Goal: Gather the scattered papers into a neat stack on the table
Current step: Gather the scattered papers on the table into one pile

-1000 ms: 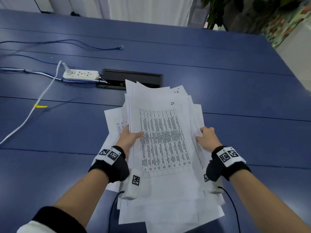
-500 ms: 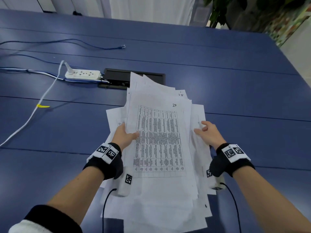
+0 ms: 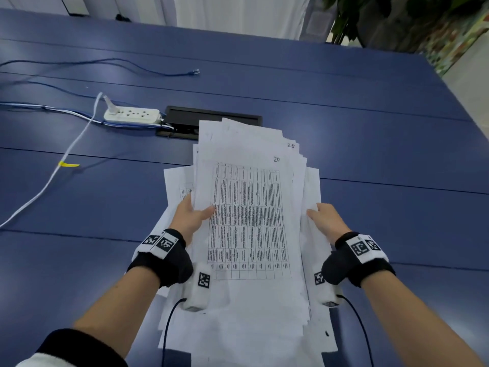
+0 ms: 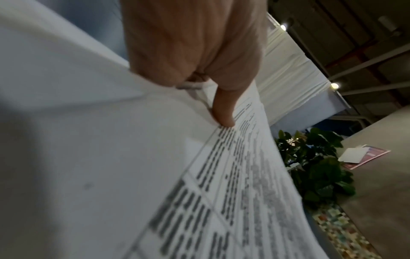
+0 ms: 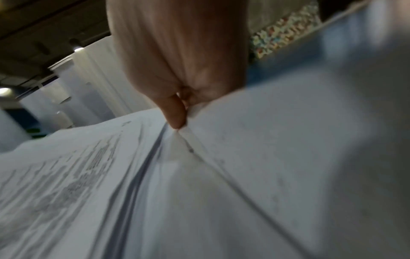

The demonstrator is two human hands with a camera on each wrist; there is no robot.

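Observation:
A loose, uneven bundle of white printed papers (image 3: 248, 213) is held up over the blue table (image 3: 370, 154), its top sheet showing a table of text marked "20". My left hand (image 3: 191, 214) grips the bundle's left edge, thumb on top of the printed sheet (image 4: 224, 112) and fingers hidden underneath. My right hand (image 3: 326, 221) grips the right edge, its thumb (image 5: 174, 112) pressed onto the sheets (image 5: 199, 184). The sheets are fanned out and misaligned, corners sticking out at the far end and at the left.
A white power strip (image 3: 132, 115) with white and blue cables (image 3: 68, 152) lies at the left of the table. A black cable box (image 3: 211, 120) sits just beyond the papers. A loose blue cable (image 3: 158, 71) runs farther back. A potted plant (image 3: 370, 17) stands past the far right corner.
Both hands kept their hold on the bundle, and it has tilted, its far end rising and its sheets shifting slightly. The right hand slid a little along the edge.

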